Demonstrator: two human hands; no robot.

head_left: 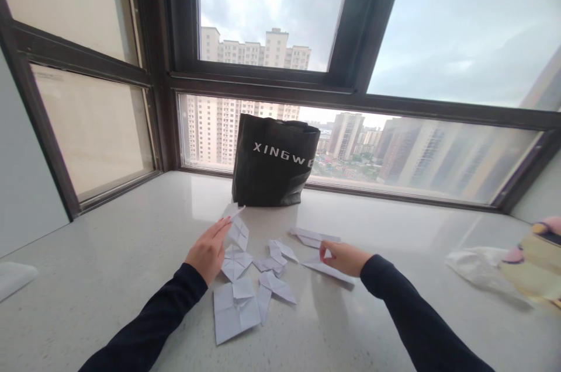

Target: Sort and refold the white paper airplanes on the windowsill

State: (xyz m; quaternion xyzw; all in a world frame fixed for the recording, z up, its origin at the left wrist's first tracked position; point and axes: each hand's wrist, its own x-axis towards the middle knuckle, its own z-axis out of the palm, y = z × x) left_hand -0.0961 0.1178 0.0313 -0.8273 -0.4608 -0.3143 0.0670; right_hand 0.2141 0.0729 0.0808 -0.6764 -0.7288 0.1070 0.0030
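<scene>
My left hand [209,250] reaches forward with its fingers stretched out, their tips touching a folded white paper piece [235,212] in front of the black bag. Its thumb is hidden. Below that hand lie a folded paper with triangular flaps [235,263] and a square folded paper [228,315]. My right hand [344,258] has thumb and forefinger curled together in a pinch, between a long folded paper strip [312,237] and a nearer paper strip [331,272]. Whatever the pinch holds, if anything, is hidden. Several angular paper pieces [277,287] lie between my hands.
A black bag [274,164] with white lettering stands upright against the window frame [394,197]. The pale, glossy sill [144,278] carries everything. White plastic [477,267] and a plush-looking yellow and pink object [532,261] are at the right; something white [15,278] is at far left.
</scene>
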